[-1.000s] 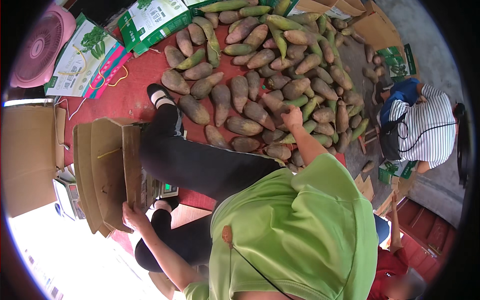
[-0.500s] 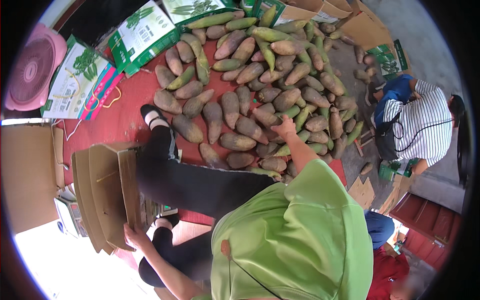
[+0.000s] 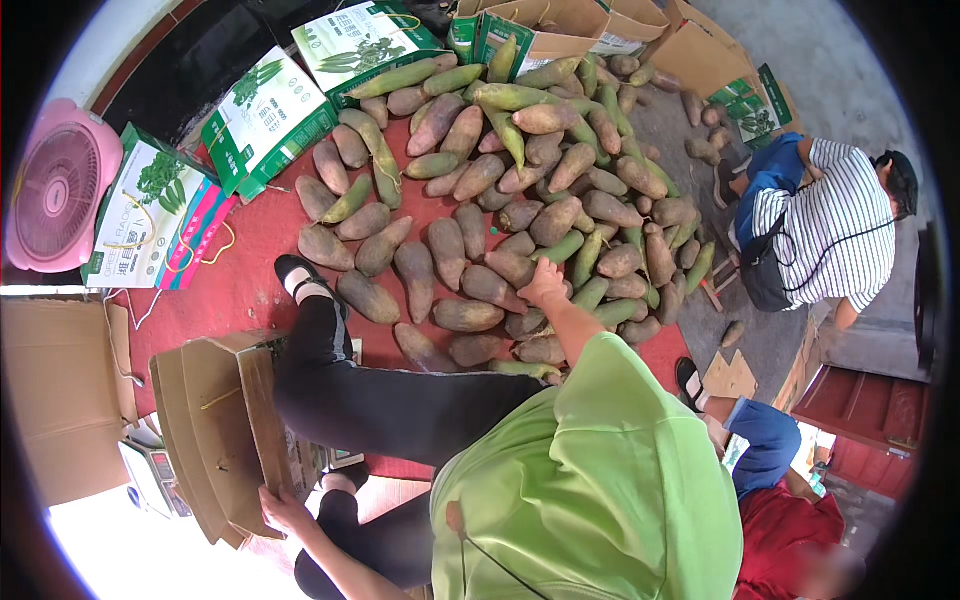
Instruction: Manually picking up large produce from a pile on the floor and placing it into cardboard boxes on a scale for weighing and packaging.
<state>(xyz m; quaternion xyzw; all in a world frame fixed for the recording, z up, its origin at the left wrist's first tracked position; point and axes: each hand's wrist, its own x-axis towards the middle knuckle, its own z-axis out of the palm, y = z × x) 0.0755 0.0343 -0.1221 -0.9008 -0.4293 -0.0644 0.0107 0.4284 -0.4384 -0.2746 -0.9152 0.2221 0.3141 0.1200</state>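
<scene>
My left hand (image 3: 286,512) grips the lower edge of an open cardboard box (image 3: 215,425), which stands tilted beside my leg with its flaps up. My right hand (image 3: 545,285) reaches into a large pile of soil-covered green radishes (image 3: 467,315). Its thumb and fingers close around the end of one green radish (image 3: 512,267) that rests against its neighbours. The inside of the box is mostly hidden from here.
Green-and-white printed cartons (image 3: 262,118) stand behind the pile, next to a pink fan (image 3: 64,185). Open brown cartons (image 3: 560,45) line the far side. A person in a striped shirt (image 3: 835,225) crouches at right; another in red (image 3: 790,540) sits at lower right.
The view has shifted slightly. My right hand stays at the same radish and my left hand stays on the box. The person in stripes has shifted posture; the person in red shows more of a leg.
</scene>
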